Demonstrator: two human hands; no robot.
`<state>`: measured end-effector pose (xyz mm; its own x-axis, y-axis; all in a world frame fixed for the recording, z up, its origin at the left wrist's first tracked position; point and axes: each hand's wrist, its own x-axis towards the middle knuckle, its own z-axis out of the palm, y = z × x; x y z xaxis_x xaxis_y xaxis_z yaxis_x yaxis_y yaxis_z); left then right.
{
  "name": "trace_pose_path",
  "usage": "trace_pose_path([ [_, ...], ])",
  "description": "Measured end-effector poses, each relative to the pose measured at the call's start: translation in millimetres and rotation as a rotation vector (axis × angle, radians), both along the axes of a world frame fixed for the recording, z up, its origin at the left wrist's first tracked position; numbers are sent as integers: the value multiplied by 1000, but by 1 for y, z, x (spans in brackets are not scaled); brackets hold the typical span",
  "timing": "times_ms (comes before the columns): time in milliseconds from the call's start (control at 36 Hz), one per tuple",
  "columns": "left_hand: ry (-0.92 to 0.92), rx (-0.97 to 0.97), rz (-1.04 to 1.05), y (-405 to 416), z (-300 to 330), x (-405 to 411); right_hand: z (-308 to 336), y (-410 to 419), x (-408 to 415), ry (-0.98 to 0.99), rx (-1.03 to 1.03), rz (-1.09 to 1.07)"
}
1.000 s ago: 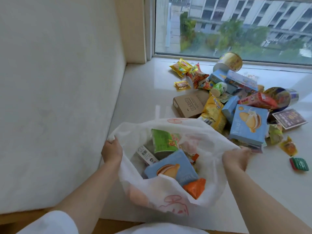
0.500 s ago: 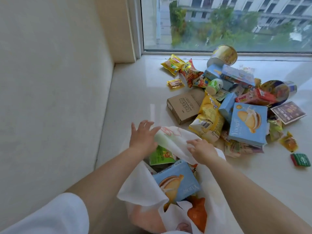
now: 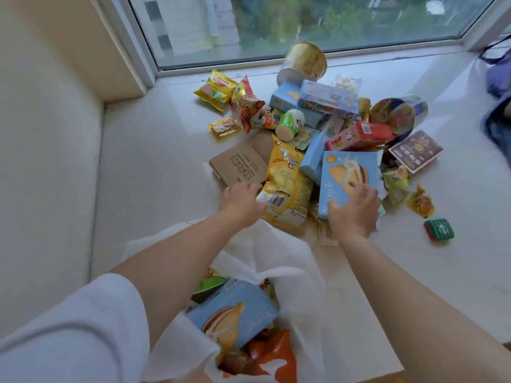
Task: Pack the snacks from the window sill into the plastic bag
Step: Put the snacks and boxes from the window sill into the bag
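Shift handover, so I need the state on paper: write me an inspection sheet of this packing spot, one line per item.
Surface: pale window sill, glossy.
Job's things: white plastic bag open near the person, a blue box and orange packet inside; snack pile on the sill.
Clutter: green packet lies apart from the pile.
Grippers: left hand grips yellow bag; right hand grips blue cake box.
Cables: nothing seen.
Surroundings: window behind, wall left, dark cloth item right.
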<state>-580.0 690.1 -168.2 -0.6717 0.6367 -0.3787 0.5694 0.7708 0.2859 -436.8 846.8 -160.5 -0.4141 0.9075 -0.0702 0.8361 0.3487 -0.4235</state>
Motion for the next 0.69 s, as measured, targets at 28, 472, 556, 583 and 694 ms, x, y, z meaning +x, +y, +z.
trace_pose_path([
  [28,-18,21,19,11,-2,0,0,10,2,-2,2,-34],
  [472,-309,93,574,103,-37,-10,-38,100,-4,237,-581,-211],
  [556,-427,132,689,111,-38,-5,-41,100,-3,275,-550,-205],
  [583,-481,162,757,113,-38,-3,-42,99,-3,288,-535,-206],
  [694,-558,229,882,117,-38,6,-45,95,-1,328,-507,-255],
])
